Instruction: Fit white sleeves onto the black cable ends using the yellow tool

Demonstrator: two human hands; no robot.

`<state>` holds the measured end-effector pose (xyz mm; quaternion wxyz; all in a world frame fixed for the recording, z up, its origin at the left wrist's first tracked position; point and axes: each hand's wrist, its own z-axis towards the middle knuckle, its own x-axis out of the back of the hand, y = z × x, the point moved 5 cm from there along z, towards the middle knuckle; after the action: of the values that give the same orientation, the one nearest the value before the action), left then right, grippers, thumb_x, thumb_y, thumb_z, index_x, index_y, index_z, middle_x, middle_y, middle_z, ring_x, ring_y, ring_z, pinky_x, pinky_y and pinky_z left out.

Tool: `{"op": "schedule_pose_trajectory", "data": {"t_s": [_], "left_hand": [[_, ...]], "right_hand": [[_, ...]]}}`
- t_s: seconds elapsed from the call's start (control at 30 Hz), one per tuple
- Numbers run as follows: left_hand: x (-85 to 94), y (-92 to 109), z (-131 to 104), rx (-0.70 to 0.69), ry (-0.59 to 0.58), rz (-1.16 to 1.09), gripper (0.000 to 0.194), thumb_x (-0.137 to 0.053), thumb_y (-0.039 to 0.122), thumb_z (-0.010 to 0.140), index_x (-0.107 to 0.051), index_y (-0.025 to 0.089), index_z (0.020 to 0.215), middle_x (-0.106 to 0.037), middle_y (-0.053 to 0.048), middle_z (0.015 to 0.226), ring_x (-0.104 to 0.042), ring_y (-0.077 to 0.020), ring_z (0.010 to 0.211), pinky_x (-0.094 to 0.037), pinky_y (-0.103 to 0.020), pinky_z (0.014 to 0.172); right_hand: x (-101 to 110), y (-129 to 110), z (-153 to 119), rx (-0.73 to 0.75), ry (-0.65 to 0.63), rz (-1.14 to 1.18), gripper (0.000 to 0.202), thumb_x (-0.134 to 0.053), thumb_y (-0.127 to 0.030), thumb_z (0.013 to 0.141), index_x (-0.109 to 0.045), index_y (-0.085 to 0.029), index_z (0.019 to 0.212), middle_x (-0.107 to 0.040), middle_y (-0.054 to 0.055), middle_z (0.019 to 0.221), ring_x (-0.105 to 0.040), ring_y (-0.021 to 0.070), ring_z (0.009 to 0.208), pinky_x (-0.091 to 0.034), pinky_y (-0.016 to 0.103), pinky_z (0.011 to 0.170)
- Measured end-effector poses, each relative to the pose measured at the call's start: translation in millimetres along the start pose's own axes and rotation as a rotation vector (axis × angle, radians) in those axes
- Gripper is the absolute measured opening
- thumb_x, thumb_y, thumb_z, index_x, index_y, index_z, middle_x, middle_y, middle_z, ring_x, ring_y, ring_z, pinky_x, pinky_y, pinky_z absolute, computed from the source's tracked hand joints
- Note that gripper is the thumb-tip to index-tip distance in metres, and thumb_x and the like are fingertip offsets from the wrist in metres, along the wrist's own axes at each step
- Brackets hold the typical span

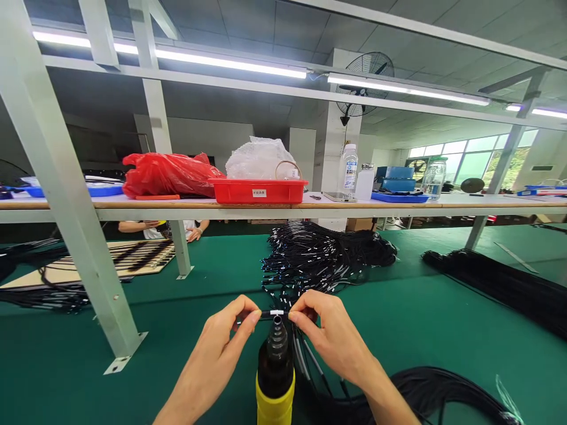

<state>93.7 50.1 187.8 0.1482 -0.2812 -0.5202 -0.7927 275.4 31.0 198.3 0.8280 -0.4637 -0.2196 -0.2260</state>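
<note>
A black cable (266, 314) with a white sleeve (277, 312) is stretched level between my two hands, just above the nozzle of a black and yellow heat gun (275, 378) that points up. My left hand (225, 342) pinches the cable's left part between thumb and fingertips. On the other side, my right hand (330, 333) pinches it just right of the white sleeve. Behind the hands lies a big pile of black cables (319, 254) with white and blue marks.
More black cables lie at the front right (443, 383), far right (500, 283) and left. A shelf (398, 209) with a red bin (259, 192) and bottles spans the green table (221, 260). Its post (88, 236) stands left. Another person's hands (194, 235) show behind.
</note>
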Motion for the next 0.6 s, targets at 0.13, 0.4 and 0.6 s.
{"op": "schedule_pose_trajectory", "data": {"t_s": [0.13,0.4,0.6], "left_hand": [[-0.7,-2.5,1.3,0.029,0.020,0.028,0.051,-0.031,0.057,0.096,-0.046,0.022,0.063,-0.044,0.004,0.060,-0.042,-0.0159,0.059,-0.030,-0.026,0.057],[0.3,5.4,-0.5,-0.021,0.005,-0.046,0.034,-0.040,0.051,0.096,-0.051,0.024,0.078,-0.050,0.004,0.074,-0.045,-0.0164,0.069,-0.035,-0.024,0.062],[12.3,-6.7,-10.1,0.021,0.023,0.000,0.039,-0.032,0.050,0.098,-0.049,0.023,0.075,-0.050,0.003,0.072,-0.046,-0.0163,0.068,-0.036,-0.025,0.063]], "right_hand": [[-0.9,-1.1,-2.7,0.007,-0.081,-0.012,0.029,-0.050,-0.020,0.096,-0.064,-0.019,0.071,-0.064,-0.003,0.067,-0.053,0.0114,0.062,-0.034,0.023,0.060],[0.3,1.6,-0.8,-0.020,-0.037,0.067,0.021,-0.053,-0.021,0.093,-0.059,-0.018,0.073,-0.057,-0.004,0.069,-0.049,0.0117,0.064,-0.034,0.022,0.060],[5.6,24.1,-2.2,-0.105,-0.001,0.120,0.033,-0.043,-0.035,0.097,-0.058,-0.020,0.073,-0.040,-0.005,0.057,-0.036,0.0122,0.054,-0.027,0.024,0.051]]}}
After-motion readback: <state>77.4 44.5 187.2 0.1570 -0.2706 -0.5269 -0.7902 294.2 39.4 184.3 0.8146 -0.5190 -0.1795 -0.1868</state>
